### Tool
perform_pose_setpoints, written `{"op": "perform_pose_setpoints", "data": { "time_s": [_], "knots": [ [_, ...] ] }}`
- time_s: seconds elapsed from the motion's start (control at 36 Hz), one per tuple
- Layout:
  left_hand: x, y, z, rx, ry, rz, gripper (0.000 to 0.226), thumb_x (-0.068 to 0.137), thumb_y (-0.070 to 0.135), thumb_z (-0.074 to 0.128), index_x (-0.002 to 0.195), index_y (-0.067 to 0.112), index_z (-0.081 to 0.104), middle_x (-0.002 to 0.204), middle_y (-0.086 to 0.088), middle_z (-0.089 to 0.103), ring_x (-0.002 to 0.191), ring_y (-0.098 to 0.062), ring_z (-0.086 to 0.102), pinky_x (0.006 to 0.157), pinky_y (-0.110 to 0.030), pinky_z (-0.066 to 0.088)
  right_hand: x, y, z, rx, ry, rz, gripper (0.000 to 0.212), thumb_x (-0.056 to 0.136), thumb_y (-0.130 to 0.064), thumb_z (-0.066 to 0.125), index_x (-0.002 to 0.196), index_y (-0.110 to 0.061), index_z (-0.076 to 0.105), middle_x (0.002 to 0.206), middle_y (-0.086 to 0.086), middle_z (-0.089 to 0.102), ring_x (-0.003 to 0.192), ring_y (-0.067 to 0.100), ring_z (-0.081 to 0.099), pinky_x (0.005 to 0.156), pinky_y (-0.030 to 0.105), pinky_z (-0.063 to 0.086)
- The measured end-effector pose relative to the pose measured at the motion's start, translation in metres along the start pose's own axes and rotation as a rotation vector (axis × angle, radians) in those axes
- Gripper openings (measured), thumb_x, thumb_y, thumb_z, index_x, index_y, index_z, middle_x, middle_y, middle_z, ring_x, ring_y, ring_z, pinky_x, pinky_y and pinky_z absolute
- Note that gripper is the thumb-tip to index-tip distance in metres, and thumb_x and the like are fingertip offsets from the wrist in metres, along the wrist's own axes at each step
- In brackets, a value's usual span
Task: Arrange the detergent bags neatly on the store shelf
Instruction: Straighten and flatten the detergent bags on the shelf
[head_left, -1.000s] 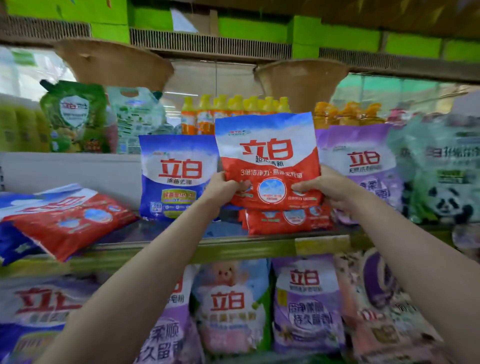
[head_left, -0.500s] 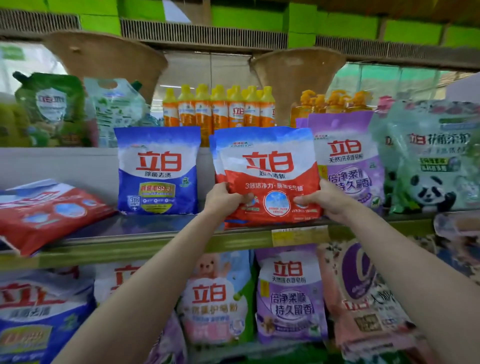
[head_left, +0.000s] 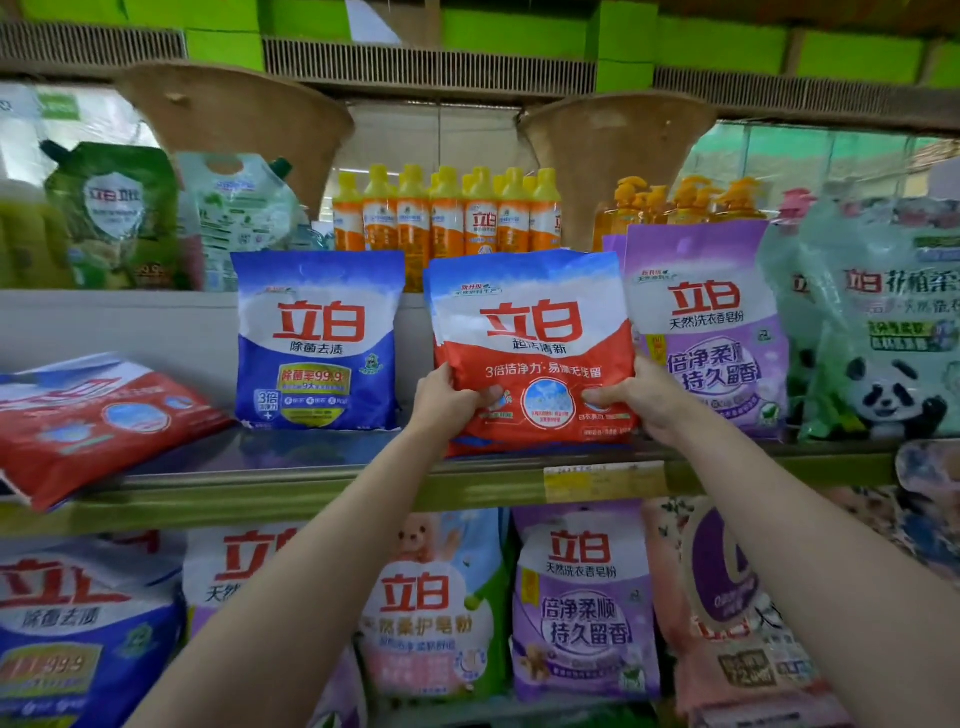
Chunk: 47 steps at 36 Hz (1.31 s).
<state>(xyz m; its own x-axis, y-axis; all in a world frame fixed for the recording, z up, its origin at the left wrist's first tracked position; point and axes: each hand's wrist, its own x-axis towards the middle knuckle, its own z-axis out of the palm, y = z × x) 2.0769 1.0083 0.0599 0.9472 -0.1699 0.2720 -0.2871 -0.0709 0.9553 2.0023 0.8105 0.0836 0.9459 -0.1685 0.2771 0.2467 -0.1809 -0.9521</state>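
Note:
A red and white detergent bag (head_left: 535, 332) stands upright on the middle shelf (head_left: 322, 491), with another red bag partly hidden behind and under it. My left hand (head_left: 447, 402) grips its lower left corner and my right hand (head_left: 631, 397) grips its lower right corner. A blue detergent bag (head_left: 317, 343) stands upright to its left, with a gap between them. To its right, touching it, a purple bag (head_left: 709, 332) stands upright. Further left a red bag (head_left: 98, 415) lies flat and tilted over the shelf's front edge.
A green panda bag (head_left: 878, 332) stands at the right end. Orange bottles (head_left: 447, 218) line the back, with green pouches (head_left: 114, 213) at the upper left. The lower shelf holds several upright bags (head_left: 582, 603). A yellow price tag (head_left: 602, 480) sits on the shelf rail.
The red bag came down from above the shelf and now stands on it between the blue and purple bags. Both hands stayed on its lower corners.

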Motion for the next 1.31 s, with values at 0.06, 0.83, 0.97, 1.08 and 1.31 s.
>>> {"op": "perform_pose_setpoints", "data": {
  "time_s": [0.06,0.83,0.97,1.08,1.31],
  "knots": [
    [-0.001,0.000,-0.001,0.048,-0.014,0.001,0.059,0.071,0.027,0.081,0.122,0.013,0.056,0.120,-0.009,0.064,0.103,-0.029,0.065,0.092,-0.050,0.052,-0.002,-0.001,0.000,-0.027,0.005,0.005,0.047,0.079,0.006,0.066,0.110,-0.023,0.047,0.093,-0.001,0.065,0.084,0.015,0.063,0.064,0.029,0.052],
    [-0.036,0.034,-0.287,0.333,0.524,0.042,0.040,0.079,0.006,0.072,0.117,0.001,0.060,0.118,-0.015,0.065,0.110,-0.028,0.061,0.095,-0.033,0.047,0.053,-0.059,0.291,0.215,-0.279,-0.081,0.033,0.077,0.006,0.069,0.105,-0.009,0.061,0.093,0.009,0.067,0.061,0.015,0.067,0.052,0.026,0.056],
    [-0.014,0.036,-0.342,0.461,0.493,-0.016,0.035,0.093,0.011,0.055,0.127,0.005,0.052,0.124,-0.013,0.060,0.115,-0.028,0.056,0.096,-0.037,0.045,0.077,-0.062,0.353,0.200,-0.200,-0.108,0.025,0.077,-0.001,0.072,0.093,-0.018,0.065,0.103,0.011,0.070,0.089,0.031,0.067,0.085,0.050,0.054],
    [0.007,0.037,-0.387,0.617,0.421,-0.151,0.019,0.096,0.007,0.041,0.086,0.002,0.055,0.070,-0.013,0.046,0.080,-0.021,0.045,0.056,-0.026,0.032,0.102,-0.070,0.395,0.126,0.021,-0.179,0.023,0.077,-0.002,0.071,0.099,-0.008,0.069,0.101,0.013,0.070,0.093,0.032,0.067,0.086,0.047,0.054],
    [0.053,0.011,-0.457,1.059,0.230,-0.285,0.035,0.095,0.022,0.048,0.113,-0.006,0.057,0.126,-0.022,0.056,0.114,-0.033,0.054,0.091,-0.034,0.043,0.143,-0.077,0.443,-0.227,0.261,-0.322,0.028,0.088,-0.011,0.061,0.115,-0.010,0.061,0.112,0.013,0.068,0.104,0.033,0.062,0.086,0.040,0.049]
  ]
}}
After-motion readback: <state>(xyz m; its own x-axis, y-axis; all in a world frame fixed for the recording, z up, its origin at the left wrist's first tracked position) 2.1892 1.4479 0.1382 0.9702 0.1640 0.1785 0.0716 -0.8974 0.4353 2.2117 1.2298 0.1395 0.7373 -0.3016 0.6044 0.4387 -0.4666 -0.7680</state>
